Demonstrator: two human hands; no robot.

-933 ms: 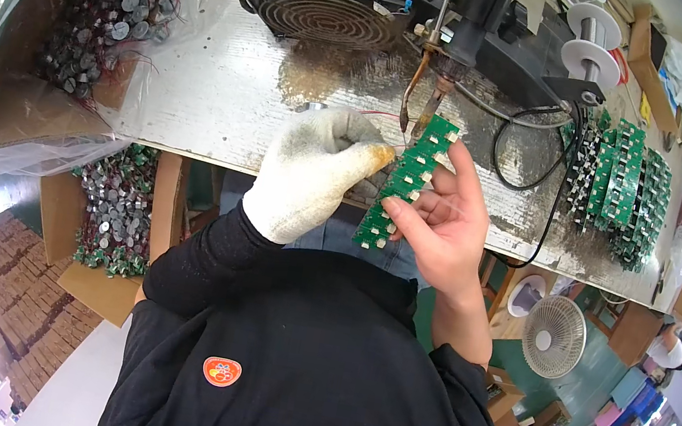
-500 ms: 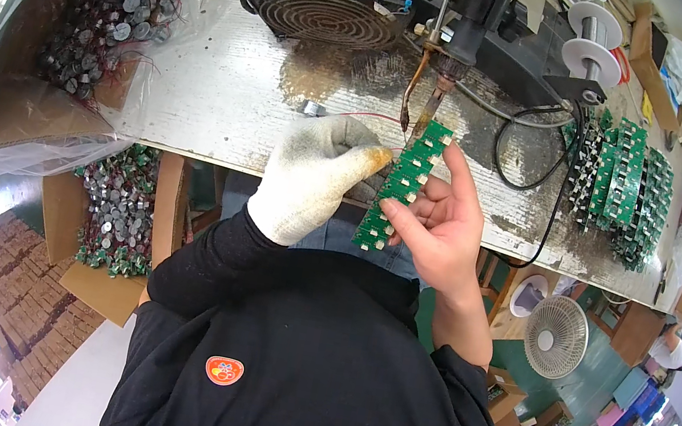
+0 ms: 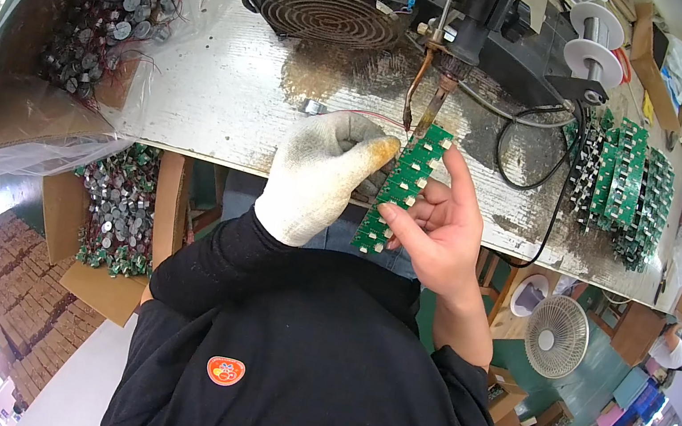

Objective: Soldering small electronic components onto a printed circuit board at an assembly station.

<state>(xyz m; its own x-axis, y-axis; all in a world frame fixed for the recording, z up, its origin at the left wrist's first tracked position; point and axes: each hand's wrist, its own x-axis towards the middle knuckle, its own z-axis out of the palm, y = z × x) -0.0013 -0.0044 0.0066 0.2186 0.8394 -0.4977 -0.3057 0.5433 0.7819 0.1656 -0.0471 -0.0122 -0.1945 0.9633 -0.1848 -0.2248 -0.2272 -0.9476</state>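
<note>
Holding the narrow green circuit board (image 3: 402,189) above the desk (image 3: 225,94) edge, you grip it with both hands, its top end right under the fixed soldering tip (image 3: 435,107). Your gloved left hand (image 3: 320,175) pinches its left edge, your bare right hand (image 3: 437,229) clasps the right. Behind stand a black fan (image 3: 334,9) and stacked green boards (image 3: 625,188).
</note>
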